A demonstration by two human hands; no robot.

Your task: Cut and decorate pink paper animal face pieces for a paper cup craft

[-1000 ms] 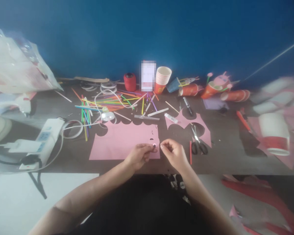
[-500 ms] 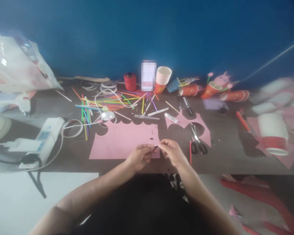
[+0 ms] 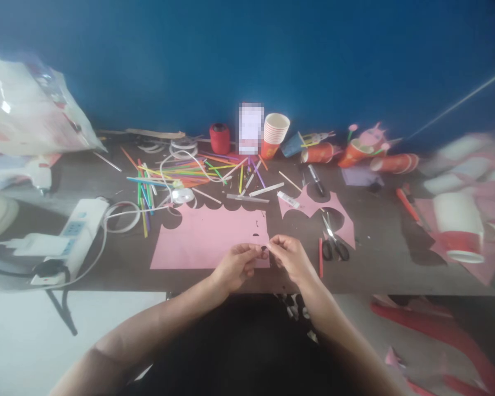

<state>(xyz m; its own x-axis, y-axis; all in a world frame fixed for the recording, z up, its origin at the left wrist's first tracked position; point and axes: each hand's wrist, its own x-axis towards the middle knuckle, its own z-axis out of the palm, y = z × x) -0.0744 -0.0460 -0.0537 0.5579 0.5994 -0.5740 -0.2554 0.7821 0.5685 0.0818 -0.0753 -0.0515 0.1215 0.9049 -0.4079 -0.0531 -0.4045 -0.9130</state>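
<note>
My left hand is closed in a pinch on a small dark piece, too small to name. My right hand meets it from the other side, thumb and forefinger pressed together at the piece's edge; anything between those fingertips is hidden. Both hands are over the right end of a pink paper sheet with scalloped cuts along its far edge. Small dark bits, one a half-round, lie on the sheet near my fingers. Black-handled scissors and a red stick rest to the right of my right hand.
Coloured sticks and a white cable lie behind the sheet. A power strip is at left. Stacked paper cups stand at the back. A cut pink scrap, glue tube and pen lie right.
My right hand has come left to my left hand, and its fingertips have closed at the small piece. White showed on the piece earlier; now it looks dark. The left hand has barely moved.
</note>
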